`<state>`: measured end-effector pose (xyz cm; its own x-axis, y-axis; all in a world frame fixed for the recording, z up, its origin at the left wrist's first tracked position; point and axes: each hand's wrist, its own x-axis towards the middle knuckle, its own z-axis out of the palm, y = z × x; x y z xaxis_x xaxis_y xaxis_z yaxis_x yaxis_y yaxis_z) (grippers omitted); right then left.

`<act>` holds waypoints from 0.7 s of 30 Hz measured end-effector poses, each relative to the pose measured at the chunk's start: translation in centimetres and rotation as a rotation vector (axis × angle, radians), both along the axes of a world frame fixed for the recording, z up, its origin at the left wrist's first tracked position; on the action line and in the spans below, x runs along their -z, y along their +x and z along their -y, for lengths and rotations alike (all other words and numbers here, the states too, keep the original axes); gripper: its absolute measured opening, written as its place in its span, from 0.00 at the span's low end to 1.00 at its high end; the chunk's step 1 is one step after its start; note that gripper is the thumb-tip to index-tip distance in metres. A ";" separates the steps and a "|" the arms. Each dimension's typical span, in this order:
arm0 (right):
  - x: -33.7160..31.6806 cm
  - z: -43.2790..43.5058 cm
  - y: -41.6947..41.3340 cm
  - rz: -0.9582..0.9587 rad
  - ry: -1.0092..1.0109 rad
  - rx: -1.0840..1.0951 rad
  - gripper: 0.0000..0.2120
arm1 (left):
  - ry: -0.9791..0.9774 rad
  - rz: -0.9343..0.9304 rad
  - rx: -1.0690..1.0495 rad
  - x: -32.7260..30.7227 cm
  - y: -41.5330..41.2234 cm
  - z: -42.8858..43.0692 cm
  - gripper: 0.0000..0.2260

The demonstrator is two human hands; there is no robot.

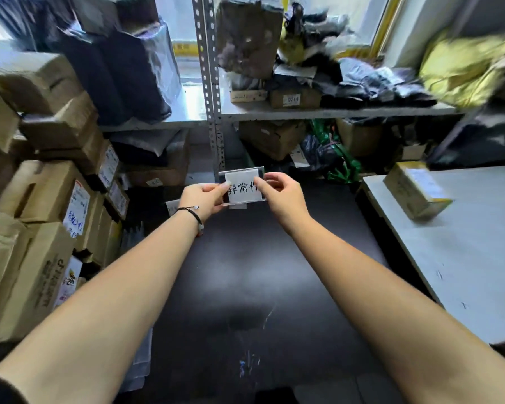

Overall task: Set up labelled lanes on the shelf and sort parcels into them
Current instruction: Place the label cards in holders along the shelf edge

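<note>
While the label card [243, 189] is held in mid-air by both hands, just in front of the lower part of the shelf upright [213, 83], the labelling step is judged to be the one in hand. The card's left edge is pinched by the left hand [203, 199], thumb against fingers [216, 188], and its right edge is pinched in the same way by the right hand [285, 196], so both sets of fingers are clamped on the card. White paper with black printed characters is seen inside what looks like a clear sleeve.

For the step to be done well, the card should be kept level with the print facing outward. A stretch of shelf [333, 113] edge should be chosen where the card is not hidden by the heaped bags. Pressure is best applied evenly from both ends so that the sleeve is not bent. A wrapped parcel [417, 189] is seen on the white table [464, 258] to the right, well apart from the card, presumably to be sorted afterwards.
</note>
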<state>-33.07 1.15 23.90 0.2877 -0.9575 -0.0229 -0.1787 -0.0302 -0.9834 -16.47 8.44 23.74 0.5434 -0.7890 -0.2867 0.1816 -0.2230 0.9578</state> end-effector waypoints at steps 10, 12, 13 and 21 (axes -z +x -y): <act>-3.3 -2.2 -7.2 -0.027 -0.053 0.086 0.08 | -0.032 0.009 0.195 -3.0 -5.1 -1.5 0.07; -3.7 -2.1 -8.5 -0.014 -0.013 0.054 0.08 | -0.014 -0.010 0.289 -3.1 -5.6 -1.5 0.07; -3.7 -1.9 -9.1 0.006 0.012 0.036 0.08 | -0.012 -0.016 0.335 -3.4 -5.9 -1.5 0.07; -3.0 0.3 -15.2 0.009 0.039 0.036 0.09 | 0.009 -0.104 0.443 -2.8 -8.6 0.4 0.05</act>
